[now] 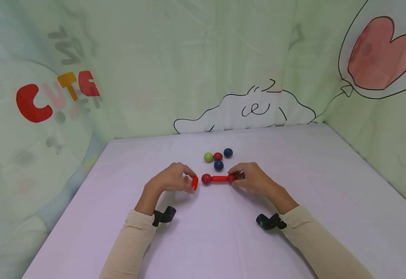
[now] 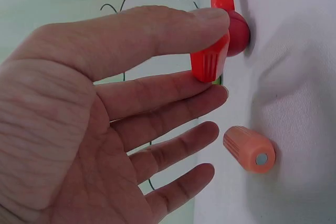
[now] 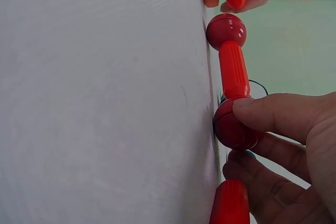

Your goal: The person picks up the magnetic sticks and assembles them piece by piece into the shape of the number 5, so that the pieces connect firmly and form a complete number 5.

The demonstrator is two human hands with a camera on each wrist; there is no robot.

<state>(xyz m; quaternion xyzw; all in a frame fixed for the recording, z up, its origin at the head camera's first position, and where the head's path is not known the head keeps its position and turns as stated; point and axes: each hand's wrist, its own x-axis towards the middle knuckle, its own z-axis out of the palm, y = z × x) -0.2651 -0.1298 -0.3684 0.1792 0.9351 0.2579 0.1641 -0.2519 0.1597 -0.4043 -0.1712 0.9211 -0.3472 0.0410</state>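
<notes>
Between thumb and fingertips, my left hand [image 1: 175, 178] pinches a short red ribbed rod [image 1: 195, 183], held upright at a slant in the head view. To its right, a red rod [image 1: 219, 178] joins two dark red balls, the left ball [image 1: 206, 179] and the right ball [image 3: 233, 127], like a dumbbell on the table. My right hand [image 1: 253, 178] grips the right ball with thumb and fingers. The held rod is a small gap from the left ball in the head view. An orange rod [image 2: 249, 149] with a round grey end lies beneath my left fingers.
Behind the dumbbell sit a green ball [image 1: 208, 157], a red ball [image 1: 218, 156] and two blue balls, one nearer [image 1: 218, 166] and one farther [image 1: 228, 152]. Another red rod [image 3: 231, 203] lies by my right fingers. A printed curtain [image 1: 196, 69] borders the pale table [image 1: 203, 240].
</notes>
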